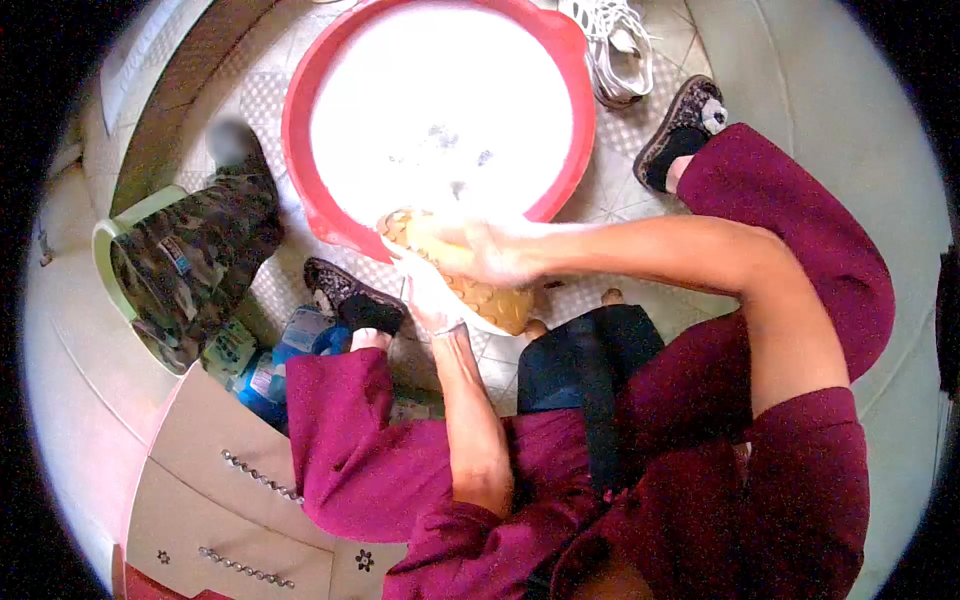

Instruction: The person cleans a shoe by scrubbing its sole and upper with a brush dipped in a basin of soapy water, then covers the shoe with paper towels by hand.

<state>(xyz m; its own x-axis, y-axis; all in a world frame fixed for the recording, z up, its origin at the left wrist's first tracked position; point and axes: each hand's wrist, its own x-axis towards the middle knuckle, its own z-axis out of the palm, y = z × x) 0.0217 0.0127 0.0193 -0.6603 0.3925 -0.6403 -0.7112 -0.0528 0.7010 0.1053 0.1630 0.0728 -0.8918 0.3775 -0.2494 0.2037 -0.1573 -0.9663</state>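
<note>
A shoe with a tan, patterned sole (500, 303) is tilted sole up at the near rim of a red basin (300, 150). White suds (430, 90) with a few dark patches fill the basin. My left hand (428, 292) grips the shoe's side from the left and below. Across the sole lies my right hand (490, 250), its fingers bent and pressed together against it. Glare and the hand itself hide whatever is in those fingers. The shoe's upper is mostly out of sight.
White shoelaces (605, 25) lie beside a shoe (625, 75) right of the basin. Camouflage cloth (190, 260) hangs over a pale green bucket (105, 245). Blue packages (300, 335) sit near my foot, and a drawer unit (220, 480) stands lower left. My slippered feet flank the basin.
</note>
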